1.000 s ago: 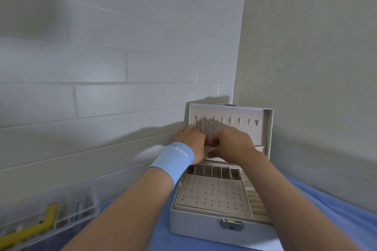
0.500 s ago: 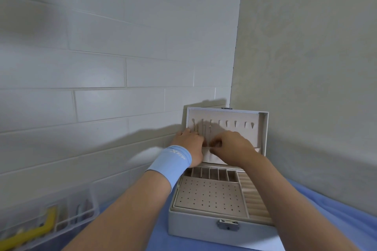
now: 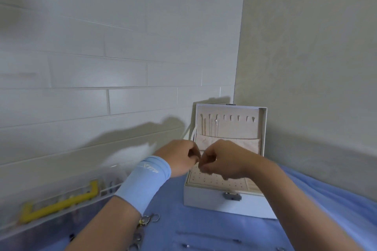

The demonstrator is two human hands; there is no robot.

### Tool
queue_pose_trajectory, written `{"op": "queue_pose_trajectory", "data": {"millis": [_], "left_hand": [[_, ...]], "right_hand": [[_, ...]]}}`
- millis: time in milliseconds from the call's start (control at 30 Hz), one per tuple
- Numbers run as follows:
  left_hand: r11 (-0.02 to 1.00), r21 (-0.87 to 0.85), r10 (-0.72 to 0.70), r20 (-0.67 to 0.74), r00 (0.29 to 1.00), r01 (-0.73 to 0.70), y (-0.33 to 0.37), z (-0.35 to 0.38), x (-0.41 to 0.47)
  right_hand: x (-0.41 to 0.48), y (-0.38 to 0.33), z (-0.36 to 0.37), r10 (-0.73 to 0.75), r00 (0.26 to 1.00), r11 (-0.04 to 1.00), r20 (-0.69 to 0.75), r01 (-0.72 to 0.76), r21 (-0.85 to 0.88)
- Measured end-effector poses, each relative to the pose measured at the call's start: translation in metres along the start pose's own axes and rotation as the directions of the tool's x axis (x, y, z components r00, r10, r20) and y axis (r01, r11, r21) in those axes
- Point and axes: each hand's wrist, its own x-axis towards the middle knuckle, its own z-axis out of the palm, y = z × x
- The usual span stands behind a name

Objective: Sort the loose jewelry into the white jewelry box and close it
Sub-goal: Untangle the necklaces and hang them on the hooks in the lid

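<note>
The white jewelry box (image 3: 224, 205) is sitting on the blue cloth (image 3: 310, 199), long side and latch (image 3: 232, 196) facing the person, lid (image 3: 244, 128) standing upright. The left hand (image 3: 179, 159) and right hand (image 3: 222, 161) are meeting over its tray (image 3: 214, 183), fingers curled; whether they are pinching anything is unclear

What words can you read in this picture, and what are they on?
Blue wristband: a white printed logo or word, too blurred to read.
White jewelry box: no words or numbers show on it.
Metal latch: no marking can be made out.
Yellow piece in the clear organizer: no text visible.
</note>
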Motion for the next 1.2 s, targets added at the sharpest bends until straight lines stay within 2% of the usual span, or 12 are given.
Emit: {"op": "queue_pose_trajectory", "data": {"millis": [133, 233, 433, 567, 667, 767, 867, 1067, 1133, 1200], "left_hand": [[0.998, 0.064, -0.023, 0.216, 0.976, 0.009, -0.011, 0.004, -0.036], [0.992, 0.129, -0.059, 0.375, 0.925, 0.011, -0.02, 0.012, -0.05], [0.99, 0.143, -0.073, 0.545, 0.835, -0.007, -0.029, 0.029, -0.056], [0.984, 0.168, -0.05, 0.554, 0.831, -0.052, -0.029, 0.032, -0.055], [0.99, 0.138, -0.051, 0.543, 0.838, -0.03, -0.032, 0.033, -0.054], [0.999, 0.048, -0.011, 0.501, 0.866, -0.015, -0.035, 0.028, -0.052], [0.996, -0.092, 0.049, 0.464, 0.885, -0.007, -0.034, 0.02, -0.053], [0.95, -0.307, 0.048, 0.337, 0.94, 0.061, -0.042, 0.015, -0.052], [0.84, -0.528, 0.038, 0.285, 0.958, 0.124, -0.04, 0.017, -0.052], [0.594, -0.778, 0.027, 0.271, 0.962, 0.202, -0.035, 0.019, -0.052]], "right_hand": [[-0.021, -0.016, 0.027, -0.019, 0.964, 0.991, 0.265, 0.054, -0.124], [-0.023, -0.017, 0.051, 0.02, 0.926, 0.978, 0.377, 0.061, -0.201], [-0.022, -0.021, 0.069, 0.051, 0.913, 0.962, 0.405, 0.065, -0.266], [-0.022, -0.023, 0.071, 0.057, 0.909, 0.962, 0.413, 0.061, -0.268], [-0.023, -0.022, 0.069, 0.046, 0.904, 0.972, 0.425, 0.058, -0.229], [-0.024, -0.021, 0.064, -0.013, 0.906, 0.986, 0.423, 0.081, -0.144], [-0.024, -0.017, 0.053, -0.054, 0.944, 0.998, 0.326, 0.063, -0.015], [-0.027, -0.011, 0.038, -0.057, 0.965, 0.973, 0.257, -0.003, 0.229], [-0.027, -0.011, 0.036, -0.062, 0.968, 0.948, 0.243, -0.019, 0.318], [-0.025, -0.011, 0.035, -0.07, 0.974, 0.916, 0.217, -0.023, 0.401]]}}
